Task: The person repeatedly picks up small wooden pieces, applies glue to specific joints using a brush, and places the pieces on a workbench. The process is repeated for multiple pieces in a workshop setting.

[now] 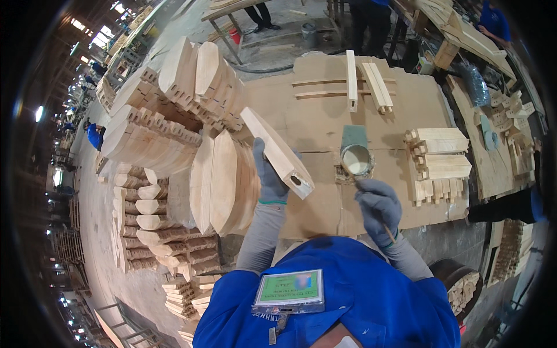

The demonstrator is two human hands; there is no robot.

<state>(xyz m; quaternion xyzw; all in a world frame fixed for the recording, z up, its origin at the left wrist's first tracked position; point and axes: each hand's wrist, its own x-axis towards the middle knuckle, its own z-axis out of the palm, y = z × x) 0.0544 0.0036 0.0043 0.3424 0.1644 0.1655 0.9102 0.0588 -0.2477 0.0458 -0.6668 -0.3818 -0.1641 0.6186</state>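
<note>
My left hand [269,174], in a grey glove, is closed around a pale wooden bar [277,149]. The bar tilts, with its slotted end towards me and smeared around the hole. My gloved right hand [380,207] grips a thin wooden stick [389,233], whose lower part shows below the fist. That hand is just on the near side of a round cup [356,160] of cream-coloured liquid; whether the stick's other end is in the liquid I cannot tell. Beneath and beyond the cup lies a green piece [354,135] on cardboard [325,197].
Curved wooden panels with slots [154,136] stand piled at the left, close to my left hand. Tenoned wooden blocks [441,153] are stacked at the right. Two slotted bars [351,81] rest across thin strips at the far side. Other people work around the hall.
</note>
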